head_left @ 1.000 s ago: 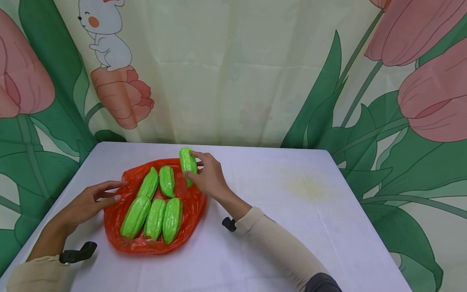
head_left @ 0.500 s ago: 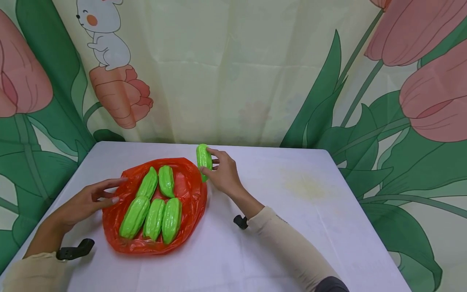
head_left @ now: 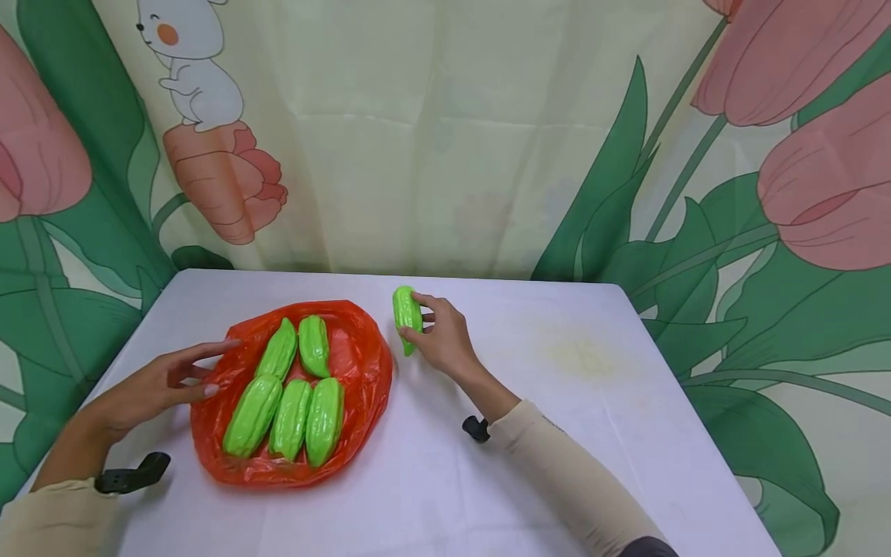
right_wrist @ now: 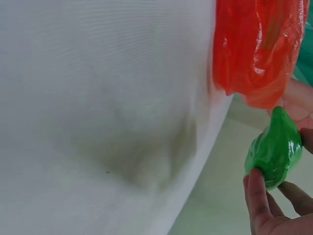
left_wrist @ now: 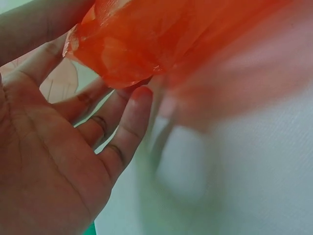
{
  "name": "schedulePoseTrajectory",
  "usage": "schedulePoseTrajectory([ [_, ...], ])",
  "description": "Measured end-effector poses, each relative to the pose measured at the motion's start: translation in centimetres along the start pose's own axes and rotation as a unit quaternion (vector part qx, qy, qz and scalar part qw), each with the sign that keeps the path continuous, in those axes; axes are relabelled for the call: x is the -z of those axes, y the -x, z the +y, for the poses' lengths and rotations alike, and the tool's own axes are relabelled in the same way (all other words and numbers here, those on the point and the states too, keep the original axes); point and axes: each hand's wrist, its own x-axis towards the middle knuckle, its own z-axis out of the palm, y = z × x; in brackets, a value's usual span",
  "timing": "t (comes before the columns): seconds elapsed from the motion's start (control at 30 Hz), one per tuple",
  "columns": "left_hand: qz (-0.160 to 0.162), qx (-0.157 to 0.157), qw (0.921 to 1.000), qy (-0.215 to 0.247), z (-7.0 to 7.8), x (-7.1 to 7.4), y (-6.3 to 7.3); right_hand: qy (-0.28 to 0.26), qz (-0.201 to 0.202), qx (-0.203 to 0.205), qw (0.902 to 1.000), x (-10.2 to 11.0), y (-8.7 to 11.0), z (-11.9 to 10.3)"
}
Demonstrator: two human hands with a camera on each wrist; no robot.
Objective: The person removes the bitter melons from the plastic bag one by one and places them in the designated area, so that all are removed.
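My right hand (head_left: 448, 336) holds a shiny green ridged gourd (head_left: 407, 317) above the table, just right of the red plastic bag (head_left: 376, 406). Thumb and fingertips grip it from the sides, and its pointed tip hangs downward. In the right wrist view the same green gourd (right_wrist: 276, 149) sits between the fingers. At the bag's left side, my left hand (head_left: 156, 387) rests its loosely bent fingers against the rim. The left wrist view shows those fingers (left_wrist: 129, 127) touching the red film. Several similar green gourds (head_left: 288, 418) lie in the opened bag.
A white cloth covers the table (head_left: 557, 433), with a faint yellowish stain (head_left: 585, 356) to the right. Behind it hangs a curtain (head_left: 445, 155) printed with tulips and a rabbit. Each wrist wears a small black camera mount (head_left: 132, 473).
My right hand has carried the green gourd rightward, from over the bag's back right rim to beyond it, then slightly lower. The left hand stays at the bag's edge.
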Motion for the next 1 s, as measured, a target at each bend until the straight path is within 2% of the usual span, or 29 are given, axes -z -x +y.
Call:
schedulePoseTrajectory([
  [0.17,-0.013,0.006,0.9999,0.005,-0.1,0.2,0.0,0.004,-0.011,-0.014,0.9998,-0.1,0.3,0.8],
  [0.5,-0.026,-0.006,0.9994,0.021,-0.3,0.4,-0.3,0.017,-0.033,-0.033,0.9988,-1.0,0.8,1.9],
  [1.0,-0.027,-0.003,0.9994,0.022,-0.3,0.5,-0.3,0.030,-0.039,-0.036,0.9981,-1.5,0.7,2.2],
])
